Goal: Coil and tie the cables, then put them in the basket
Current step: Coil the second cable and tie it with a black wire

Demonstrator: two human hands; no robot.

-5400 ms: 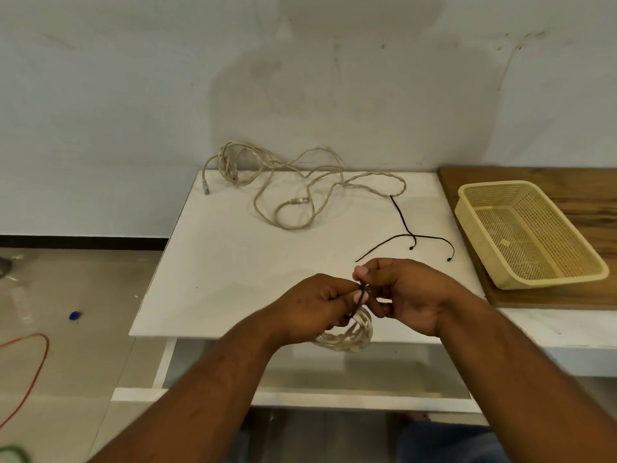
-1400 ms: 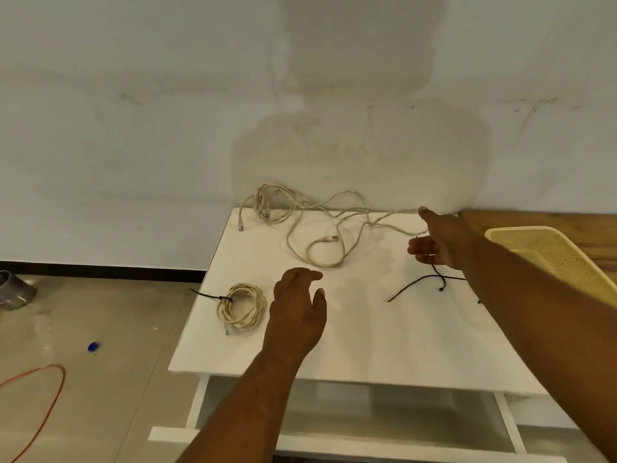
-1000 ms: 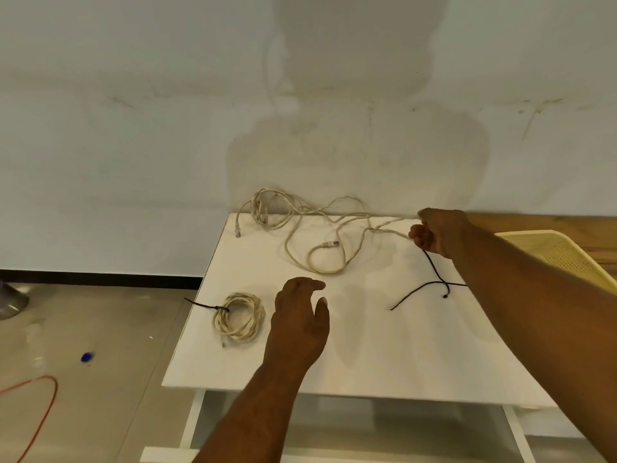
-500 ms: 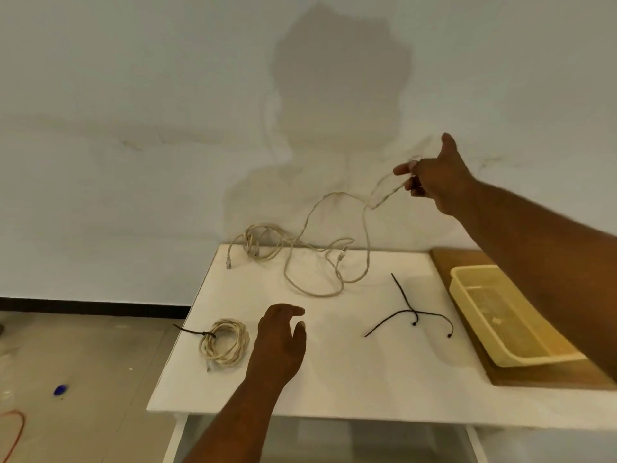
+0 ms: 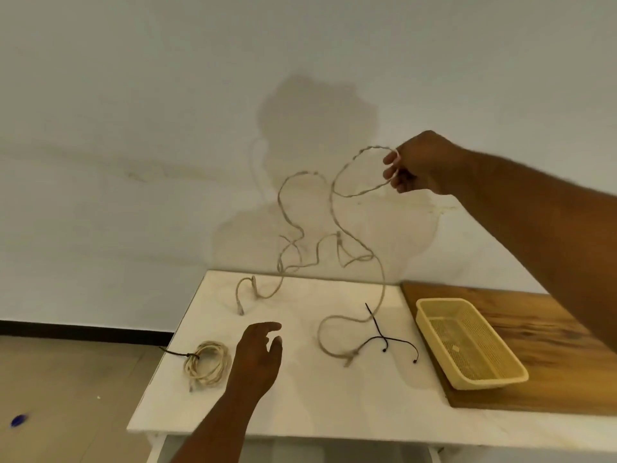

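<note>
Upper right of frame: right hand (image 5: 417, 165) pinches loose beige cable (image 5: 383, 283), held high, rest trailing onto white worktop (image 5: 334, 406). Lower centre: left hand (image 5: 258, 355) hovers, fingers relaxed, holding nothing, just beside tied cable coil (image 5: 207, 364). Black ties (image 5: 380, 337) lie mid-worktop. Yellow basket (image 5: 489, 382) sits on wooden board (image 5: 551, 325), right.

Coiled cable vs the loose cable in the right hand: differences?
The coiled cable is wound into a tight bundle; the loose cable sprawls in open bends. The coiled cable is bound with a black tie; the loose cable is untied. The coiled cable lies flat on the white table, unheld; the right hand lifts part of the loose cable. Both are beige and outside the basket.
</note>
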